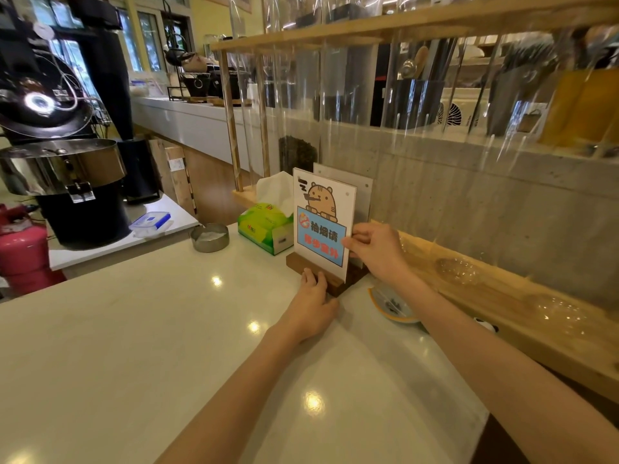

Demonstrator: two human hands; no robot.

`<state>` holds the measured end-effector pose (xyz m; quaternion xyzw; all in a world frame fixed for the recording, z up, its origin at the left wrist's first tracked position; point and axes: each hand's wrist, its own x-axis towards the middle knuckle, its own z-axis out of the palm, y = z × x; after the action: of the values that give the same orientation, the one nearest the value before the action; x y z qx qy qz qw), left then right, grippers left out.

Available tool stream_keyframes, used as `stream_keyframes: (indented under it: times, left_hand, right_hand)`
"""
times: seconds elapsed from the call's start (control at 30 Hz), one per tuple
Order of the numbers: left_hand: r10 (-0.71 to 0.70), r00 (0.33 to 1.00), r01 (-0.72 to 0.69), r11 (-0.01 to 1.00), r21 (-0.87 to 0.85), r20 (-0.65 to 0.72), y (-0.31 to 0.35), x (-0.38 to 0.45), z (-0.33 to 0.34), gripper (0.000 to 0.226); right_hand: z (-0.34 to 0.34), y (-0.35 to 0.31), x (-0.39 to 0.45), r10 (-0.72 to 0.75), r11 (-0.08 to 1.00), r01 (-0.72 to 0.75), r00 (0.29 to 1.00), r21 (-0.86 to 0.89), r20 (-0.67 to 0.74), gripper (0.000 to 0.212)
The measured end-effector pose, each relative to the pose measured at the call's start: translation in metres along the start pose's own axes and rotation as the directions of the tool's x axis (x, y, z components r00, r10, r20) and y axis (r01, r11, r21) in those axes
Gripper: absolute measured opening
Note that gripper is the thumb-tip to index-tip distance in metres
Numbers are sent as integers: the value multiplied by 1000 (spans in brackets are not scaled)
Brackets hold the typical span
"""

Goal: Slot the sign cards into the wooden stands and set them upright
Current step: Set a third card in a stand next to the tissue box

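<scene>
A sign card (322,216) with a cartoon tiger and a blue no-smoking panel stands upright in a dark wooden stand (338,285) on the white counter (167,329). My right hand (376,249) pinches the card's right edge near its lower half. My left hand (313,308) rests on the counter with its fingers pressed against the stand's front edge. A second, blank grey card (360,189) stands upright just behind the first; its base is hidden.
A green tissue box (264,229) and a round metal ashtray (210,237) sit left of the stand. A small dish (390,304) lies right of it. A long wooden tray (502,313) runs along the concrete wall. A coffee roaster (63,169) stands at far left.
</scene>
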<state>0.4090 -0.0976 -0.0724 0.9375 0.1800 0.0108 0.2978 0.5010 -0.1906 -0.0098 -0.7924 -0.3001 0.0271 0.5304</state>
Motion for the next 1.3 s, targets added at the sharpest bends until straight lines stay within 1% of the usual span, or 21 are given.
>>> stream_keyframes:
  times: [0.1, 0.17, 0.2, 0.23, 0.3, 0.33, 0.37, 0.43, 0.47, 0.5, 0.57, 0.77, 0.87, 1.3]
  left_hand:
    - [-14, 1000, 14, 1000, -2, 23, -2, 1, -2, 67]
    - [-18, 999, 18, 1000, -8, 28, -1, 1, -3, 66]
    - [-19, 999, 19, 1000, -7, 27, -1, 1, -3, 65]
    - [-19, 999, 19, 1000, -3, 28, -2, 1, -3, 65]
    - [-18, 999, 18, 1000, 3, 31, -1, 0, -3, 63]
    - [-16, 999, 16, 1000, 3, 29, -1, 0, -3, 63]
    - [-14, 1000, 14, 1000, 1, 27, -1, 0, -3, 63]
    - [-8, 1000, 8, 1000, -2, 20, -2, 0, -2, 63]
    - [-3, 1000, 3, 1000, -4, 19, -3, 0, -2, 63]
    - [1, 1000, -1, 1000, -5, 19, -3, 1, -2, 63]
    - [6, 1000, -6, 1000, -11, 17, -4, 0, -2, 63]
    - [12, 1000, -12, 999, -49, -2, -6, 2, 1, 63]
    - [9, 1000, -10, 1000, -23, -2, -7, 3, 2, 63]
    - [16, 1000, -17, 1000, -17, -13, -6, 6, 3, 62]
  right_hand:
    - [-4, -2, 1, -9, 998, 12, 999, -70, 39, 18]
    - [-10, -3, 1, -14, 996, 19, 997, -83, 71, 25]
    - [-13, -3, 0, -21, 997, 24, 999, -73, 38, 28]
    - [-18, -3, -1, -38, 998, 35, 998, -59, -45, 28]
    - [-28, 2, 0, -67, 998, 61, 960, -32, -272, 24]
    - [-31, 6, 1, -53, 999, 48, 942, -23, -331, 24]
    - [-33, 10, 2, -19, 999, 9, 943, -32, -331, 27]
    - [-28, 21, 5, 70, 992, -92, 973, -91, -219, 37]
    - [-24, 26, 6, 99, 986, -119, 982, -113, -163, 39]
    - [-20, 29, 8, 117, 984, -132, 985, -118, -126, 39]
    - [-11, 34, 9, 126, 985, -135, 988, -103, -94, 35]
    - [3, 44, 12, 33, 981, -62, 987, -183, -157, 17]
    - [2, 45, 13, 24, 982, -52, 988, -183, -152, 16]
    - [4, 41, 11, 28, 975, -64, 986, -214, -164, 16]
